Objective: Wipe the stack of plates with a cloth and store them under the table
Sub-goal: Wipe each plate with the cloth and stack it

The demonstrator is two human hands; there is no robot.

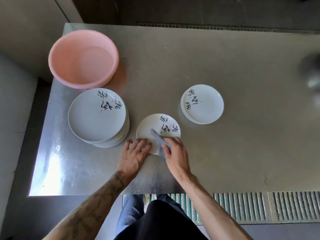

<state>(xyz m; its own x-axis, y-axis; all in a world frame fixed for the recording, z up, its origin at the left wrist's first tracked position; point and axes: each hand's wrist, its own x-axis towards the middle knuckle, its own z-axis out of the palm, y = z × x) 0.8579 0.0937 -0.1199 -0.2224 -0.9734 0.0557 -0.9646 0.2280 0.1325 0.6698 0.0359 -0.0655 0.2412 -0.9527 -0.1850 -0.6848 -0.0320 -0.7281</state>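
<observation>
At the far left of the brushed steel table (233, 63) sits a round pink plastic basin (78, 84), with what looks like water in it. Just in front of it is the tall stack of white painted plates (97, 116), presumably those waiting for a wipe.

Next comes the left hand (136, 152), lying flat on the steel with its fingers straight and gripping nothing. Its fingertips touch the near-left rim of the single white plate (150, 125), which lies on the table between the two stacks. To wipe well, I'd say that hand should press the rim firmly so the plate doesn't skate on the smooth metal.

Across the plate's near half lies the thin grey cloth (158, 138), bunched in the curled fingers of the right hand (174, 151). The strokes should sweep out over the far half with the brush lettering, right to its rim, with the cloth spread flatter.

Further right stands the short stack of white plates (206, 108), likely the finished ones. At the right edge is a dark blurred object (311, 71) I cannot make out.
</observation>
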